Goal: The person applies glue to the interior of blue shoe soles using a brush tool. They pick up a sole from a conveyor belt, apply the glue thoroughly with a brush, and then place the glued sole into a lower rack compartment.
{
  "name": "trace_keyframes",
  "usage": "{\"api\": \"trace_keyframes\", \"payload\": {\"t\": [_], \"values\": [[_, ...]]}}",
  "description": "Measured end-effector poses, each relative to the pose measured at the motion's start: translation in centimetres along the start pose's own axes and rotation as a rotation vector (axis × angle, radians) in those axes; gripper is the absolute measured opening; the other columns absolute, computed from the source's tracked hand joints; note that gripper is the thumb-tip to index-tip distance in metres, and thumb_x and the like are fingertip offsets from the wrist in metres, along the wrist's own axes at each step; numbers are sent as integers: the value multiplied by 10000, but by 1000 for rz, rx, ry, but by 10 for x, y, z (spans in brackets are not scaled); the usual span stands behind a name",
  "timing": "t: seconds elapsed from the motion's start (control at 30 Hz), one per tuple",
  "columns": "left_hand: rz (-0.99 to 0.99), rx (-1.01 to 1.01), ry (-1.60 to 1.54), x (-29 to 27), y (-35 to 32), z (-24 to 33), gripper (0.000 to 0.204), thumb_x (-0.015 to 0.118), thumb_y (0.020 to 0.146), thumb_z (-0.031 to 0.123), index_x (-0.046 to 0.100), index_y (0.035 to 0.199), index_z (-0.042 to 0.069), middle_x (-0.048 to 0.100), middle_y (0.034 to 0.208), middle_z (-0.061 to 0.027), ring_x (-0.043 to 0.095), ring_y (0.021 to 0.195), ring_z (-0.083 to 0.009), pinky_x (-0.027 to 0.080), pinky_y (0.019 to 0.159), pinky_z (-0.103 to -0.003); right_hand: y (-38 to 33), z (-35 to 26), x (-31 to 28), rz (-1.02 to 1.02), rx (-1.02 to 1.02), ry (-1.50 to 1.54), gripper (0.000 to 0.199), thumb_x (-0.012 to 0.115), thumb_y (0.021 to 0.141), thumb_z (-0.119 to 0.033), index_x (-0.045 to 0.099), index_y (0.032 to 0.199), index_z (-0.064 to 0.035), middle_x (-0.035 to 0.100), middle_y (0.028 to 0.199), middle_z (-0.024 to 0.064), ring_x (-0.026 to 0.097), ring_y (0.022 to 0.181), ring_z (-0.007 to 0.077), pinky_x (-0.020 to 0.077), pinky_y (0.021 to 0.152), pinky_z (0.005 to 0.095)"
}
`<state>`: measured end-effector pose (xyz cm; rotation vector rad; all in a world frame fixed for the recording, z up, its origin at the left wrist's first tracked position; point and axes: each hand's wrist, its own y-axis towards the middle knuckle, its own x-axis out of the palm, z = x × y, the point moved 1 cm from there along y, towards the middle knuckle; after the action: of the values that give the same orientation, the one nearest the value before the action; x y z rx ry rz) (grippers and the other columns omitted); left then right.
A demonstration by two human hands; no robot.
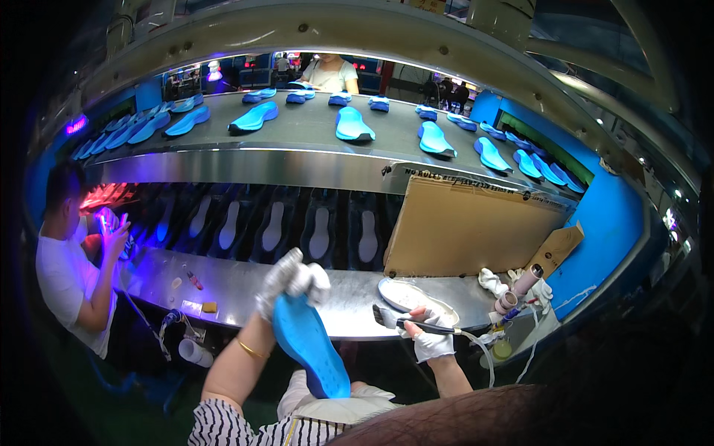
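Note:
My left hand (288, 281), in a white glove, grips the upper end of a blue shoe sole (311, 346). The sole hangs tilted in front of my body, its lower end near my lap. In my right hand (431, 342), partly covered by a white glove with bare fingertips showing, is a black-handled brush (425, 325), bristles pointing left. A pale hose (480, 346) runs from the handle's back end down to the right. Just beyond the brush, a shallow white oval dish (405, 293) lies on the metal bench.
Blue soles (355, 125) sit on the upper conveyor belt (297, 126). Dark shoe uppers (321, 230) line the lower shelf. A cardboard sheet (461, 227) leans behind the dish. Rolls (528, 279) and cloths stand right. A co-worker (71, 267) works at left; another person (331, 74) is beyond the belt.

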<state>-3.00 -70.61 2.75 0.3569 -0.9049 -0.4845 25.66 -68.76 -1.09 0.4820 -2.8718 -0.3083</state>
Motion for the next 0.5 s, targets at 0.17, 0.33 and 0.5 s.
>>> {"api": "trace_keyframes", "payload": {"t": [0.17,0.33,0.5], "values": [[497,-208,-406,1,-56,-72,844,277,820,694,357,1313,14,438,1269,-221,456,1145,-353,314,996,-566,-7,6,18,-107,12,-9,202,657,752,14,544,914,-31,604,768,53,585,670,103,465,595,222],[447,-261,-512,5,-62,-88,782,356,781,710,447,1220,69,508,1159,-181,524,1037,-379,359,925,-622,1,6,49,-124,-7,-97,177,669,746,14,541,864,-21,603,747,57,566,623,87,455,560,204],[500,-107,-377,6,-48,-118,615,435,828,611,492,1157,95,563,1073,-157,566,971,-301,465,882,-470,19,13,58,-64,-139,-195,136,646,775,-3,561,881,2,599,737,46,556,647,80,448,589,211]]}}
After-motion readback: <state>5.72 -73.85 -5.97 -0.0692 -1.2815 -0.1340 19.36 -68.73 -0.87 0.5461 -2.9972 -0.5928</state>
